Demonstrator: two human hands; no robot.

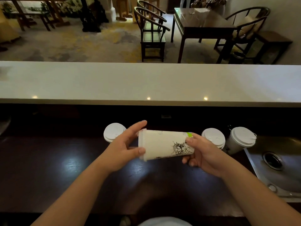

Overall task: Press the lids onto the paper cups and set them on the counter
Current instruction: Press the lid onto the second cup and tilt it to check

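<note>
A white paper cup (161, 145) with a black drawing lies on its side in the air between my hands, above the dark worktop (48, 168). A white lid (142, 145) sits on its left end. My left hand (126, 147) wraps the lid end, thumb below and fingers above. My right hand (202, 154) holds the cup's base. Three lidded cups stand behind: one (113, 132) on the left, one (213, 137) right of my hands, and a tilted one (239, 139) by the sink.
A long pale raised counter (146, 82) runs across beyond the worktop. A steel sink (276, 162) with a drain lies at the right. Dark wooden chairs (151, 31) and a table (202, 23) stand on the floor past the counter.
</note>
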